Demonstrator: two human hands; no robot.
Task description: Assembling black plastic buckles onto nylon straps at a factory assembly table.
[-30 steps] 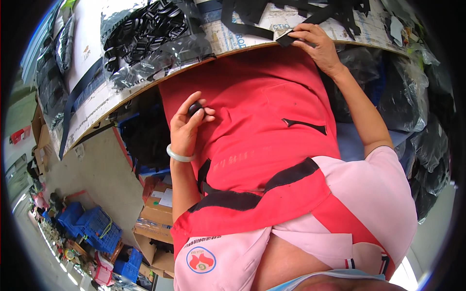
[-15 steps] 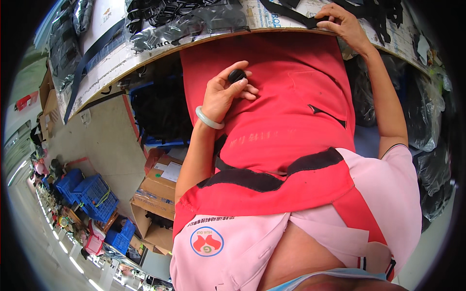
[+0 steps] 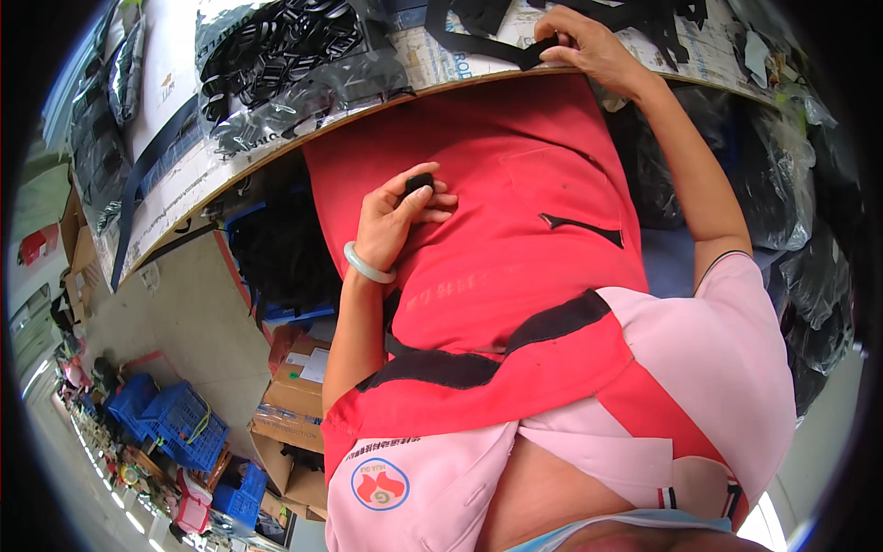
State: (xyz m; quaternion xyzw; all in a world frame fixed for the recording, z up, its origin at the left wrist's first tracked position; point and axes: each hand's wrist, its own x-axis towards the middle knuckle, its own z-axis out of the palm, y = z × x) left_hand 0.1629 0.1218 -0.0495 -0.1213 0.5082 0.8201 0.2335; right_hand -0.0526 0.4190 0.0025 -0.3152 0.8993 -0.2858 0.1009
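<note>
My left hand (image 3: 391, 219) is held over the red apron (image 3: 478, 221), pinching a small rounded black piece (image 3: 419, 183) between thumb and fingers. What exactly that piece is I cannot make out. At the table's near edge my right hand (image 3: 593, 51) grips the end of a flat black webbing strap (image 3: 474, 43) between thumb and curled fingers. The strap bends just beside the fingertips, and the rest of it lies on the tabletop, running away to the left.
A clear plastic bag of black buckles (image 3: 290, 55) lies on the table (image 3: 423, 64), left of the strap. More black straps (image 3: 658, 23) lie at the right. Plastic-wrapped bundles (image 3: 782, 202) are under the table's right side. Cardboard boxes (image 3: 290, 405) and blue crates (image 3: 184, 419) stand at left.
The whole view has shifted, so most things appear farther left. The strap's end is now bent up at my right fingertips. My left hand still holds the black piece, now turned a little.
</note>
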